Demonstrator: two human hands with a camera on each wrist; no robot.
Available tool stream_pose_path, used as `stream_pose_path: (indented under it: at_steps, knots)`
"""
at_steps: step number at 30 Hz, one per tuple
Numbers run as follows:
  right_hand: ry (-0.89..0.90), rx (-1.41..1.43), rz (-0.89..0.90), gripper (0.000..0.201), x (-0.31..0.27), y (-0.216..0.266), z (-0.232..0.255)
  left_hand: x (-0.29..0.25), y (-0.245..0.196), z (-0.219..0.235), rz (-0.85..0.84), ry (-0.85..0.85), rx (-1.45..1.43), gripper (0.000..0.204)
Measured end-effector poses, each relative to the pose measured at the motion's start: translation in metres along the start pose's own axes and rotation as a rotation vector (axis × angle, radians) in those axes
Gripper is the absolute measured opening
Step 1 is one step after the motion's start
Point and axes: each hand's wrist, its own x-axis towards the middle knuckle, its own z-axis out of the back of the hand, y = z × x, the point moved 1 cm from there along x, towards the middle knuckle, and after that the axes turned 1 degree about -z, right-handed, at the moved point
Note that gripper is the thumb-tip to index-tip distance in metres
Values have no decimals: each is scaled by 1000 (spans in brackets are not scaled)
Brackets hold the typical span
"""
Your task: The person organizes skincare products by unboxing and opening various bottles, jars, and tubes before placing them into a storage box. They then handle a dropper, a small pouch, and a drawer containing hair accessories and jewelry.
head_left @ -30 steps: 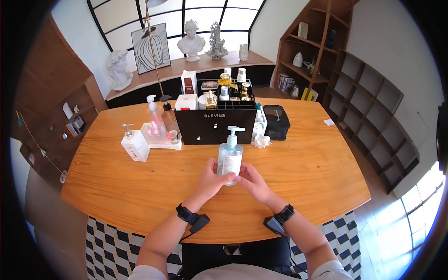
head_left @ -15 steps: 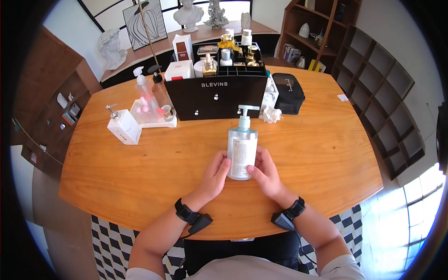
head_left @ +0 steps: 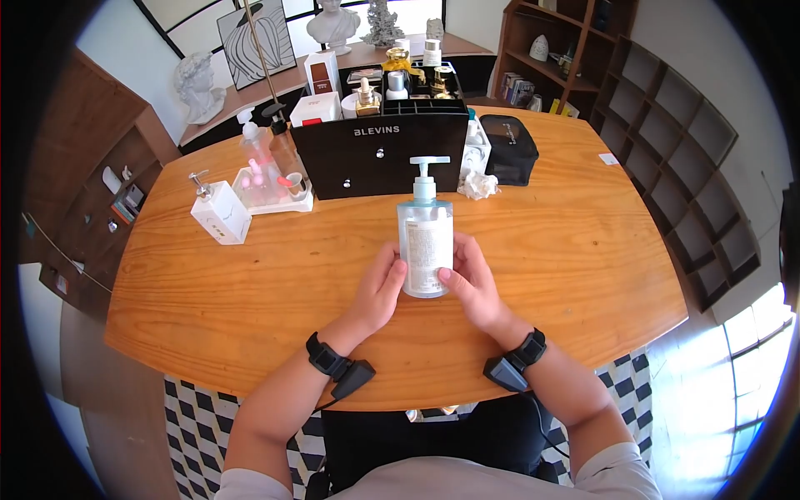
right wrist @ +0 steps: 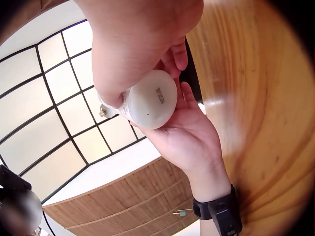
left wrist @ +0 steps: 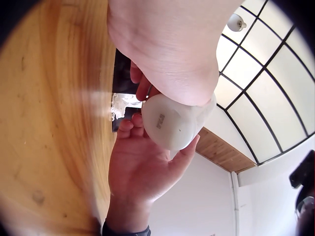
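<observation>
A clear pale-blue pump bottle (head_left: 427,218) with a white printed label stands upright between both hands in the head view, its pump spout turned to the right. My left hand (head_left: 377,287) grips its left side, thumb along the front edge. On the other side my right hand (head_left: 475,287) holds it, thumb pressed on the lower label. Both wrist views look up at the bottle's round white base (left wrist: 170,123), so it is lifted off the wooden table (head_left: 275,317). The fingers behind the bottle are mostly hidden in the head view.
Behind the bottle stands a black BLEVINS organizer (head_left: 333,158) full of cosmetics. To its left are a white tray (head_left: 283,206) with pump bottles and a white square dispenser (head_left: 222,213). A crumpled tissue (head_left: 478,185) and a black pouch (head_left: 510,150) lie to its right.
Both hands have raised the bottle and turned it so its printed label faces me; the thumbs have moved apart to its sides. The head view has tilted downward.
</observation>
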Motion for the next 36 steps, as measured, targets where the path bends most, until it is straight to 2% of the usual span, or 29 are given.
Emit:
stream_pose_path:
  at_steps: [17,36]
  knots:
    - [-4,-11,-20,54,1,-8,4,0,3,-1,-1,-24,39,43]
    - [9,-32,-12,55,0,-8,7,0,6,-1,14,-11,-9,38]
